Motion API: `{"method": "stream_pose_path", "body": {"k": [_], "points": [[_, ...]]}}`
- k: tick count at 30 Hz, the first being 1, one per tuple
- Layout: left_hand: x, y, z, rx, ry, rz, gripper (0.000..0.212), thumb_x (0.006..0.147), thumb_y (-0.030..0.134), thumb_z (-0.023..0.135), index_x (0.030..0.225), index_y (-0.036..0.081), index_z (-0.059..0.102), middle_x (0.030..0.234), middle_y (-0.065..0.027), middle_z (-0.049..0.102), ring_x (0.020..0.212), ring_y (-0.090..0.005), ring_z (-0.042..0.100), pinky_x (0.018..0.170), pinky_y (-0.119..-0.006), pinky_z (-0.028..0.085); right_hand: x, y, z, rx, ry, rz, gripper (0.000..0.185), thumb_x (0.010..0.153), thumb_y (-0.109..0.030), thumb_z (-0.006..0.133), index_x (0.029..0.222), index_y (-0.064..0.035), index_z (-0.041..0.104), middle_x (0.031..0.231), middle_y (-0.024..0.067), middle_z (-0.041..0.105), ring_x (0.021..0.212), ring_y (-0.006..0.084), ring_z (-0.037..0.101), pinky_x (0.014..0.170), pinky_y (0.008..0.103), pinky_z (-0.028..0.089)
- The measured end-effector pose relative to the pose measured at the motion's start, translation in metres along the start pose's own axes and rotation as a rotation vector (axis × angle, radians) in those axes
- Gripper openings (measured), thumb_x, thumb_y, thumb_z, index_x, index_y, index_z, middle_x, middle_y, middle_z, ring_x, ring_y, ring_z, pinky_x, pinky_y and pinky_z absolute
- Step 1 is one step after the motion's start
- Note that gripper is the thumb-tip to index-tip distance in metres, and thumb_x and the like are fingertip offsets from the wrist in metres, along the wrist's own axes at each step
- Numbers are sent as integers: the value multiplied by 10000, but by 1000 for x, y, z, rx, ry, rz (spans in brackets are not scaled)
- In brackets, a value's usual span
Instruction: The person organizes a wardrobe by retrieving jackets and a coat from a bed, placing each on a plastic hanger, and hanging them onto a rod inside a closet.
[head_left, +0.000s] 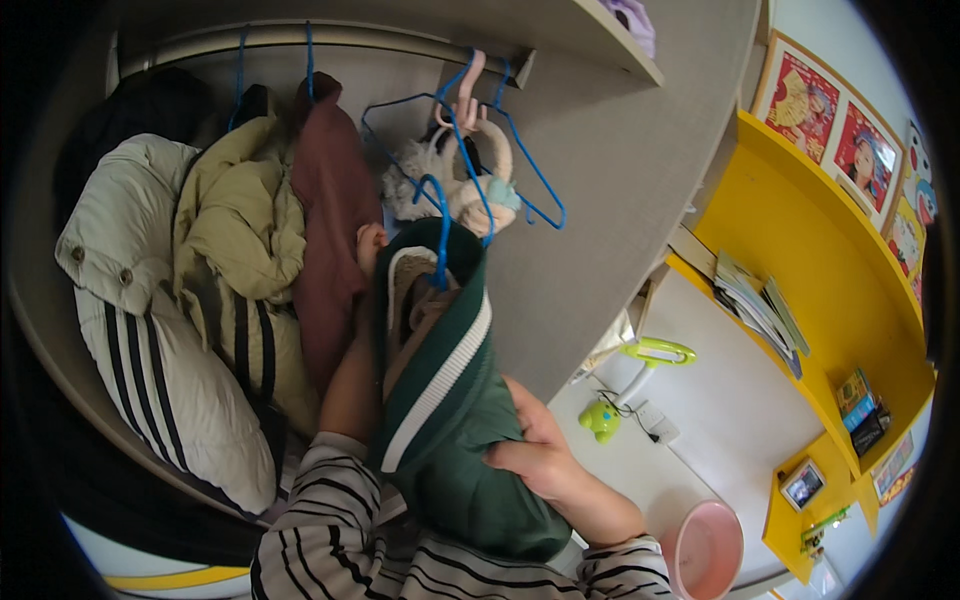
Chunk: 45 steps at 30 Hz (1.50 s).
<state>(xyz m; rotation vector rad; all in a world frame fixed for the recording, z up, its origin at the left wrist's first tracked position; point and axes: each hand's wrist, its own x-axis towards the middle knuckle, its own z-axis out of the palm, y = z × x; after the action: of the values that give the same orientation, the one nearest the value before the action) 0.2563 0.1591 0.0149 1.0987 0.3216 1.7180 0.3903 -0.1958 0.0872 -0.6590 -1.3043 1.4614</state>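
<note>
A green jacket (480, 465) with a white-striped ribbed collar is before me, a blue hanger (444, 240) sticking up out of its neck opening. My right hand (529, 446) grips the green cloth on its right side, thumb pressed on a fold. Raised at the jacket's upper left is my left hand (370, 246), beside a maroon garment (334, 187); the collar covers part of it, and whether it holds anything is unclear. Empty blue hangers (536, 157) and a pink hook (470, 82) carrying fluffy headbands (487, 202) hang beyond the collar.
A metal rod (360, 36) crosses the wardrobe top. A white padded jacket (176, 382) and an olive jacket (240, 225) hang at left. To the right are the wardrobe's side panel (600, 187), a yellow shelf (810, 225), a green desk lamp (600, 420) and a pink bin (705, 551).
</note>
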Motion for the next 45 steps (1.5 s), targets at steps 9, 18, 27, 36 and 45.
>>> {"method": "stream_pose_path", "body": {"k": [9, 18, 27, 36, 45], "points": [[13, 158, 13, 101, -41, 358, 246, 994, 224, 443, 1000, 29, 592, 833, -52, 577, 749, -140, 551, 708, -249, 438, 120, 17, 8, -48, 11, -186, 681, 643, 152, 452, 1313, 32, 436, 1199, 90, 565, 1132, 186, 529, 957, 271, 393], [41, 177, 23, 61, -99, 375, 250, 986, 216, 454, 1089, 24, 578, 941, -79, 577, 843, -161, 553, 781, -268, 433, 190, -20, 3, -100, -126, -363, 677, 657, 139, 429, 1325, 33, 440, 1166, 80, 593, 1079, 165, 562, 917, 251, 419], [40, 178, 27, 68, -112, 406, 291, 977, 207, 465, 1177, 19, 564, 1050, -105, 577, 937, -182, 556, 854, -286, 428, 243, -34, -11, -175, -202, -436, 622, 660, 116, 438, 1278, 58, 474, 1064, 75, 611, 944, 146, 574, 823, 226, 437], [43, 185, 16, 199, -133, 536, 352, 960, 195, 495, 1259, 14, 538, 1139, -115, 573, 974, -188, 551, 881, -294, 432, 275, -57, -1, -195, -192, -410, 524, 665, 69, 468, 1186, 57, 521, 970, 58, 605, 855, 133, 570, 759, 217, 442], [76, 213, 5, 239, 96, -86, 497, 880, 288, 604, 1279, 1, 523, 1167, -130, 576, 1004, -215, 557, 924, -289, 414, 306, -49, -13, -284, -107, -256, 481, 660, 53, 482, 1138, 53, 536, 911, 72, 598, 786, 147, 574, 693, 236, 467]]}}
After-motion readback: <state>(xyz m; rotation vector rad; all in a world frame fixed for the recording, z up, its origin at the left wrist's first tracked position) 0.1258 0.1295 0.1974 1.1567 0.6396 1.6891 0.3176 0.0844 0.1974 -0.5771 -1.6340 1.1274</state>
